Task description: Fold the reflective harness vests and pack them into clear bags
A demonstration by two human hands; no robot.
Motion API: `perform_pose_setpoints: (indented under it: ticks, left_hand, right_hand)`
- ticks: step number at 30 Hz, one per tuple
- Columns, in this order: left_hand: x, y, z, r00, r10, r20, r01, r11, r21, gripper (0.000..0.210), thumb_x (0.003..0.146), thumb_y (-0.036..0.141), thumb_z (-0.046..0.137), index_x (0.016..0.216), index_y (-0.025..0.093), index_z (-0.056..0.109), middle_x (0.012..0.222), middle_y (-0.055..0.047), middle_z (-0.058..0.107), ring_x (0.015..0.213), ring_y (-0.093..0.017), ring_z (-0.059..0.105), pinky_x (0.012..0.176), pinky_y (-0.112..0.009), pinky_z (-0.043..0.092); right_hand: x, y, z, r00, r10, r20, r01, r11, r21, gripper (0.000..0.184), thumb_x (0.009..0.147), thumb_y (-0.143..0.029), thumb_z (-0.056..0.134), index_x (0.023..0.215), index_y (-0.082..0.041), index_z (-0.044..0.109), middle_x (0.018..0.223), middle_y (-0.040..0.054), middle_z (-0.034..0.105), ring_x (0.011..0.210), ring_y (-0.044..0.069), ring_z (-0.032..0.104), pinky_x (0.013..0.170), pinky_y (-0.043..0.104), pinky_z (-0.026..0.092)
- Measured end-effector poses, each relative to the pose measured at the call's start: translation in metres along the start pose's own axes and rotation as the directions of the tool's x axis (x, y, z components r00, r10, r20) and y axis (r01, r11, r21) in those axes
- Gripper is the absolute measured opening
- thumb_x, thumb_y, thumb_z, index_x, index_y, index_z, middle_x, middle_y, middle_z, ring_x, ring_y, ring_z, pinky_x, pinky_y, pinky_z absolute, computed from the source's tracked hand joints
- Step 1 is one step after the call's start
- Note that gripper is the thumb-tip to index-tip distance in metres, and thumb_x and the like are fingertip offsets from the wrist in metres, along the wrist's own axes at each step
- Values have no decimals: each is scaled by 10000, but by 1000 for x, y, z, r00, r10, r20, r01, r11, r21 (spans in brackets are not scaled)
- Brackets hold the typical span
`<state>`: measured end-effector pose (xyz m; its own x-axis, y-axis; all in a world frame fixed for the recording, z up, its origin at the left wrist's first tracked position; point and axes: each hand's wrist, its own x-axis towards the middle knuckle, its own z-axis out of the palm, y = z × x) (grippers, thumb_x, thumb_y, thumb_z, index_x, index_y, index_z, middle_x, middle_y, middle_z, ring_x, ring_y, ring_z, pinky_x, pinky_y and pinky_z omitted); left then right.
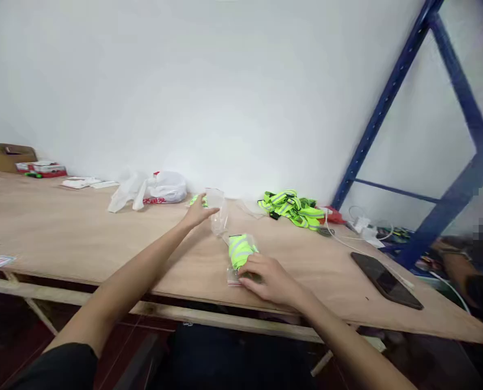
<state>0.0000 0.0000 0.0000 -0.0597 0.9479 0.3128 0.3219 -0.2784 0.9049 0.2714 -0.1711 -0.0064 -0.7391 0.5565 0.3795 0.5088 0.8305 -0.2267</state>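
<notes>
My left hand point(201, 213) reaches over the back part of the table, thumb and fingers spread apart. Right by its fingertips is a clear plastic bag point(220, 216); whether they touch it I cannot tell. Behind that hand shows a small neon-yellow bundle point(193, 200), partly hidden. Closer to me lies a clear zip bag point(241, 252) packed with a folded neon-yellow reflective strap. My right hand point(266, 277) is closed on this bag's lower right side, near its red-lined zip end. A loose heap of neon-yellow reflective straps point(292, 208) sits farther back, to the right.
A white carrier bag point(166, 187) stands against the wall, left of centre. A dark phone point(385, 280) lies at the right, beside a white cable. Blue metal shelving point(382, 111) rises there, with a person partly visible beyond. A cardboard box point(8, 157) is far left.
</notes>
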Motion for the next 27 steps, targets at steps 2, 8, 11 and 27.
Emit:
perform_pose_setpoints:
  ticks: [2, 8, 11, 27]
  left_hand:
    - [-6, -6, 14, 998, -36, 50, 36, 999, -10, 746, 649, 203, 781, 1331, 158, 482, 906, -62, 706, 732, -169, 659, 533, -198, 488]
    - [1, -5, 0, 996, -77, -40, 72, 992, -101, 634, 698, 126, 642, 1307, 141, 464, 819, -54, 720, 603, -144, 652, 511, -206, 495]
    - [8, 0, -33, 983, -60, -172, 35, 989, -145, 608, 733, 143, 592, 1317, 160, 423, 926, -76, 736, 605, -119, 653, 540, -202, 503]
    - [14, -30, -28, 969, 26, 245, -74, 979, 191, 384, 695, 531, 668, 720, 148, 642, 695, -50, 675, 655, -198, 636, 596, -284, 488]
  right_hand:
    - [-5, 0, 0, 1000, -3, 3, 3, 1000, -8, 112, 937, -255, 602, 944, -198, 698, 942, 56, 723, 874, 193, 644, 768, 290, 455]
    - [-9, 6, 5, 1000, 27, -16, -27, 999, -33, 179, 946, -305, 589, 826, -202, 671, 830, 52, 702, 799, 190, 616, 721, 292, 452]
    - [5, 14, 10, 997, 76, 27, -73, 992, -105, 237, 955, -346, 558, 823, -190, 677, 859, 77, 713, 848, 216, 633, 784, 330, 474]
    - [30, 33, 35, 995, 87, 56, -84, 995, -54, 398, 1000, -340, 453, 1319, -163, 615, 1338, 132, 636, 1248, 260, 567, 1079, 420, 425]
